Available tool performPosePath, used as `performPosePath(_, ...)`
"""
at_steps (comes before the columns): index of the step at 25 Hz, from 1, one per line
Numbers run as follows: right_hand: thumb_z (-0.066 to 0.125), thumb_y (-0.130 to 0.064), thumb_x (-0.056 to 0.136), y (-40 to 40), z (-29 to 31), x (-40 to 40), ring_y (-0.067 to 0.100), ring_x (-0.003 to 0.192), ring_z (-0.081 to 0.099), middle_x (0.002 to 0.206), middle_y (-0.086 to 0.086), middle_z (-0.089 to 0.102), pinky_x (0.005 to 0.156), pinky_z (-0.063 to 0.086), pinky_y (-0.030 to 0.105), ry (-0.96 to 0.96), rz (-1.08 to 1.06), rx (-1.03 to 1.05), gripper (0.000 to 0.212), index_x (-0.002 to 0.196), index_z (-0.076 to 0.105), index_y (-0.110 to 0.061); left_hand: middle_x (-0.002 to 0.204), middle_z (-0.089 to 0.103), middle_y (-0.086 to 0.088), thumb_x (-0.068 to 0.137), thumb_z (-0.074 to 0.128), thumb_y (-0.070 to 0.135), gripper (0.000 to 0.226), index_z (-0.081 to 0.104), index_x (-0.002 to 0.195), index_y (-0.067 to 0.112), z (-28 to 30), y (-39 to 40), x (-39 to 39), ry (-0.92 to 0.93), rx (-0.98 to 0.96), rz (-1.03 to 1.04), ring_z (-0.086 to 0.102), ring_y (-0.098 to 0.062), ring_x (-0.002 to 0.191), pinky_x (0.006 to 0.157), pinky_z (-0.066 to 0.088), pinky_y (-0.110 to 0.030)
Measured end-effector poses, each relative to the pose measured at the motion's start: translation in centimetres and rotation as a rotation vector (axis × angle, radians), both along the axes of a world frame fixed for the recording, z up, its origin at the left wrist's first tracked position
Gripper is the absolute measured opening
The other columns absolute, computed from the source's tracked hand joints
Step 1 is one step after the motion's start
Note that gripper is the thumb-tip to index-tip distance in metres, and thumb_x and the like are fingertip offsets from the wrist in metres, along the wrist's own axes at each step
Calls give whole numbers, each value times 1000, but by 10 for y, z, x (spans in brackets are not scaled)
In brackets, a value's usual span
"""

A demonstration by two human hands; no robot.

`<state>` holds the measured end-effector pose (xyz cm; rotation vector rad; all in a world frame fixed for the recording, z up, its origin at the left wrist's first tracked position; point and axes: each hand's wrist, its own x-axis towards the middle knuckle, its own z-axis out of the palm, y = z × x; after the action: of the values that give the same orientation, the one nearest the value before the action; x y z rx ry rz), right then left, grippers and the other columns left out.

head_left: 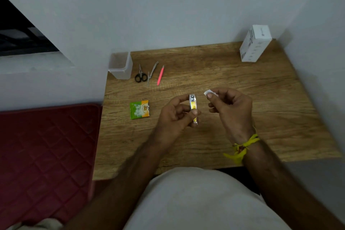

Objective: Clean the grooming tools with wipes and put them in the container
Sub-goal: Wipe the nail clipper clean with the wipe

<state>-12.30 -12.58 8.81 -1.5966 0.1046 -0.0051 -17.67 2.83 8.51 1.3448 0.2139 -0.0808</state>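
Note:
My left hand [176, 113] holds a silver and yellow nail clipper [192, 103] upright above the middle of the wooden table [242, 84]. My right hand [230, 107] pinches a small white wipe [208, 92] just right of the clipper, a short gap apart from it. At the table's back left stands a clear plastic container [120, 65]. Beside it lie small black-handled scissors [140, 74], a metal nipper-like tool [152, 73] and a pink stick tool [160, 75].
A green and orange wipe sachet [139, 109] lies on the table left of my hands. A white box [255, 43] stands at the back right corner by the wall. A dark red quilted mat [46, 155] lies left of the table.

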Motion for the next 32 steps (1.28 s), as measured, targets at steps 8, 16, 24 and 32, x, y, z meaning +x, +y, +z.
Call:
performPosePath(8, 78, -10, 87, 17, 13, -21, 9, 83, 71, 86, -6, 72, 74, 58, 23, -310, -66, -260, 4, 90, 75, -12, 94, 75, -13, 92, 65, 0, 35, 62, 127, 3, 3, -3, -6, 6, 29, 20, 72, -21, 83, 66, 57, -23)
performPosePath(16, 71, -2, 90, 17, 10, -11, 11, 91, 70, 96, 3, 69, 76, 55, 19, -219, -30, -198, 9, 98, 75, -6, 94, 77, -9, 93, 66, 3, 31, 64, 124, 7, 4, -5, -5, 21, 98, 53, 74, -19, 88, 74, 59, -30)
performPosePath(24, 71, 5, 86, 11, 27, 8, 17, 76, 73, 82, 10, 73, 71, 60, 24, 119, -42, 281, 14, 98, 70, -2, 89, 78, -8, 91, 69, 4, 23, 62, 113, 6, 13, 2, 14, 8, 52, 58, 75, -21, 81, 69, 57, -26)
performPosePath(32, 70, 0, 88, 21, 7, 1, 7, 89, 62, 93, -1, 66, 78, 53, 18, -437, 70, -468, 13, 95, 76, -10, 102, 75, -11, 91, 65, -1, 27, 68, 117, 7, -4, 0, 16, -19, -52, -60, 72, -19, 88, 73, 58, -26)
